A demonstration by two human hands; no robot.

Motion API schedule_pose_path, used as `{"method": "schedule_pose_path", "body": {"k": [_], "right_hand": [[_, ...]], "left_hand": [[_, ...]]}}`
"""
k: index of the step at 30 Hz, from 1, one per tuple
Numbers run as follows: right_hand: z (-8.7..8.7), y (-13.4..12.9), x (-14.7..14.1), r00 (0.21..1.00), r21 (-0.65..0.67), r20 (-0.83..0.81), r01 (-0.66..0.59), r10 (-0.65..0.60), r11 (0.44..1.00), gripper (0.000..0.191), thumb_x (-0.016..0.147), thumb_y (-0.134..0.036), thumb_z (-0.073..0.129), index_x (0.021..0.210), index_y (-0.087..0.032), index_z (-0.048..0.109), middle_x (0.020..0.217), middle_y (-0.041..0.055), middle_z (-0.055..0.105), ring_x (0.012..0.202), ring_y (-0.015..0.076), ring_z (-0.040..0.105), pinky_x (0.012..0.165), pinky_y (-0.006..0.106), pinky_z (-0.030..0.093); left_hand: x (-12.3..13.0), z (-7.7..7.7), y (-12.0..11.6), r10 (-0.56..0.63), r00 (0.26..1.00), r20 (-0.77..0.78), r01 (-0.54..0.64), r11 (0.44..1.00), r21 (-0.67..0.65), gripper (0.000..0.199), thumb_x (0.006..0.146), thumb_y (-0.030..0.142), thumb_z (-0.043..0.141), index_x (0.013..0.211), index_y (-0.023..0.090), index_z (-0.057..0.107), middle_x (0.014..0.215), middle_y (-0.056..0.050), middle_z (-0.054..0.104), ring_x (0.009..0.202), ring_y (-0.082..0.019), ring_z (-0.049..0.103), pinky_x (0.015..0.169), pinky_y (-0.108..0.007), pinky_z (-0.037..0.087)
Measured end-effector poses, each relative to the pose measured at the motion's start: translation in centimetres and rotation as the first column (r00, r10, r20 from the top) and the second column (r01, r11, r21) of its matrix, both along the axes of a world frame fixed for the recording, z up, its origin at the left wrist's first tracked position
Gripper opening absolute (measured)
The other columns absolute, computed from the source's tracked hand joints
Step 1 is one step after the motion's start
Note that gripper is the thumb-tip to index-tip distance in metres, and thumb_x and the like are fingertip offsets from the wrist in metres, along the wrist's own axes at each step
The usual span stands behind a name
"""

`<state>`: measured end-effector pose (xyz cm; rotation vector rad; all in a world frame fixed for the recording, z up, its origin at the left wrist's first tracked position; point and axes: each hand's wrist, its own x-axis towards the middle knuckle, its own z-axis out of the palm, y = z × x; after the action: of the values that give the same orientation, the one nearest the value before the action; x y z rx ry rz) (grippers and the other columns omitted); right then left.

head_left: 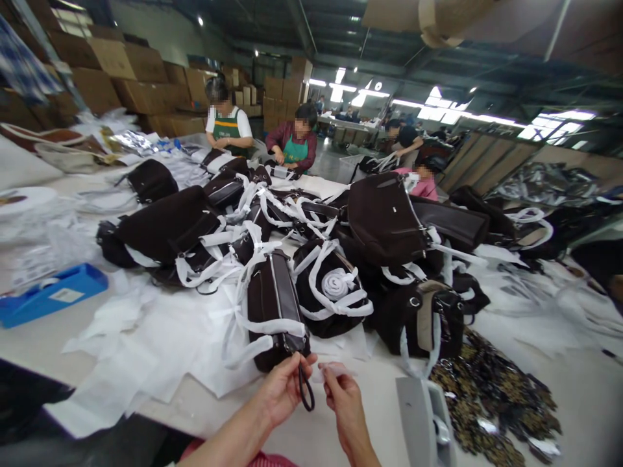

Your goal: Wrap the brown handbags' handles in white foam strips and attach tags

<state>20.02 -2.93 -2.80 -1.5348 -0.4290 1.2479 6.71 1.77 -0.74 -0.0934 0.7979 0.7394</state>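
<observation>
Holding a black loop (311,403) and a thin white scrap (346,370).
Gripping the loop with the left hand (285,384), nearly closed; pinching the scrap in the right hand (343,390), at 3 o'clock. Just past the left fingertips, at 11 o'clock, a dark bag (263,295) with white-wrapped straps (280,326). Farther out, a gray tape holder (417,421) at 4, a blue tape holder (53,298) near 10.

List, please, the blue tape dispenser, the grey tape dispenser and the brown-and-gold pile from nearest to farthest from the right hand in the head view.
1. Grey tape dispenser: to the right of the right hand.
2. Brown-and-gold pile: right, beyond the grey dispenser.
3. Blue tape dispenser: far left.
</observation>
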Motion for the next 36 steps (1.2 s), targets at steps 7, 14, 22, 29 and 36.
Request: {"method": "schedule_pose_path", "body": {"k": [7,14,22,29,36], "right_hand": [[0.6,0.2,-0.3,0.993,0.078,-0.109,0.063,-0.054,0.995,0.044,0.058,-0.05,0.081,0.077,-0.015,0.061,0.051,-0.0058,0.052,0.041,0.0039,0.034,0.035,0.015,0.018],[-0.2,1.1,-1.1,0.991,0.127,0.086,0.089,-0.101,0.988,0.046,0.056,-0.054,0.078,0.069,-0.014,0.061,0.051,-0.0014,0.06,0.04,0.0089,0.046,0.034,0.02,0.029],[0.3,1.6,0.0,0.978,0.141,0.208,-0.01,-0.02,0.99,0.043,0.061,-0.055,0.074,0.067,-0.014,0.064,0.05,0.0004,0.061,0.048,0.0137,0.052,0.046,0.025,0.039],[2.5,1.9,0.4,0.995,0.112,-0.103,0.021,-0.009,0.993,0.042,0.057,-0.051,0.08,0.069,-0.016,0.059,0.048,-0.0085,0.045,0.041,0.004,0.032,0.036,0.016,0.017],[3.6,1.1,2.3,0.984,0.085,-0.17,0.075,-0.059,0.994,0.049,0.049,-0.05,0.085,0.073,-0.017,0.057,0.058,-0.0044,0.054,0.044,0.0053,0.04,0.035,0.015,0.015]], "left_hand": [[-0.2,-0.7,-0.1,-0.018,1.0,0.016,0.019,0.999,-0.028,0.012,0.08,0.021,0.068,0.074,0.012,0.063,0.104,-0.014,0.071,0.069,-0.017,0.07,0.045,-0.018,0.046],[-0.4,-1.7,0.0,-0.075,0.996,0.044,0.075,0.997,-0.003,0.012,0.08,0.022,0.068,0.078,0.012,0.061,0.082,-0.012,0.073,0.074,-0.022,0.071,0.052,-0.021,0.051],[-0.4,-0.6,-0.1,0.004,1.0,-0.021,-0.004,1.0,0.012,0.011,0.081,0.015,0.066,0.073,0.01,0.062,0.078,-0.013,0.072,0.079,-0.023,0.071,0.075,-0.031,0.056],[-0.2,0.4,0.1,-0.027,0.988,-0.153,0.025,1.0,-0.015,0.017,0.087,0.016,0.059,0.071,0.009,0.06,0.07,-0.007,0.069,0.066,-0.015,0.069,0.062,-0.022,0.054],[-0.7,-0.7,0.0,-0.058,0.99,-0.127,0.058,0.998,-0.002,0.018,0.084,0.024,0.064,0.07,0.011,0.062,0.066,-0.001,0.064,0.051,-0.007,0.058,0.043,-0.017,0.035]]}}
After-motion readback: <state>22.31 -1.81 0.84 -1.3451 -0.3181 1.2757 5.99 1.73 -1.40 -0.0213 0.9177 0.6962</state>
